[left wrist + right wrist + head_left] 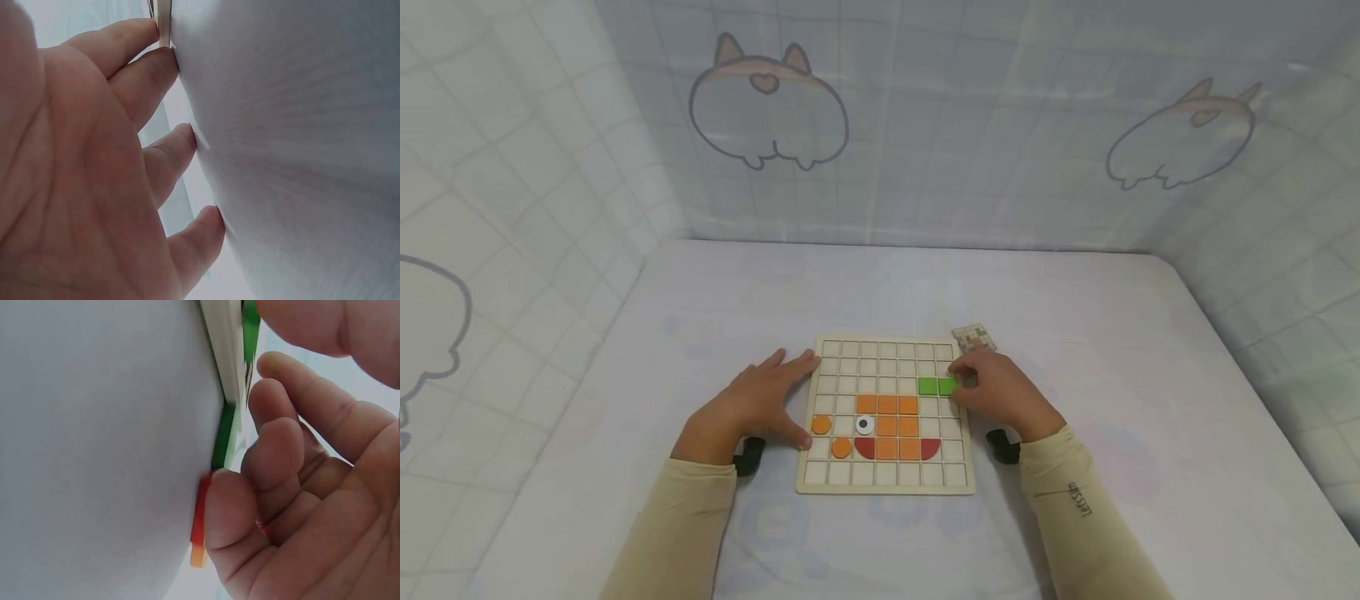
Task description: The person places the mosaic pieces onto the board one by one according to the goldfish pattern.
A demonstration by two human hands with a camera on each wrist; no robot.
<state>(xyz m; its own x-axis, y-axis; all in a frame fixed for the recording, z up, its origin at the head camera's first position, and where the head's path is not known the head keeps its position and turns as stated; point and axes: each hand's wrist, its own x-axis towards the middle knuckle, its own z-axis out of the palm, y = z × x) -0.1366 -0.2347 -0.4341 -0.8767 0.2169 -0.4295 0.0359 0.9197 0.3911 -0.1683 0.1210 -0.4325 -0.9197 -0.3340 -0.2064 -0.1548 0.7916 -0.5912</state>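
A wooden grid board (850, 477) lies flat on the table, bearing orange squares (887, 425), orange discs (822, 424), red quarter-rounds (931, 448), a white eye disc (865, 425) and a green square tile (928, 386). My left hand (756, 407) is spread at the board's left edge, its thumb and index finger touching it; its other fingertips (184, 134) rest on the table. At the right edge, my right hand (996, 392) pinches another green tile (947, 387) between thumb and index finger, on the grid. Its remaining fingers are curled.
A small printed card (973, 337) lies behind the board's right corner. In the right wrist view, a green piece (224, 436), a red piece (200, 509) and an orange piece (197, 555) sit near my little finger. Dark wrist devices (748, 457) flank the board.
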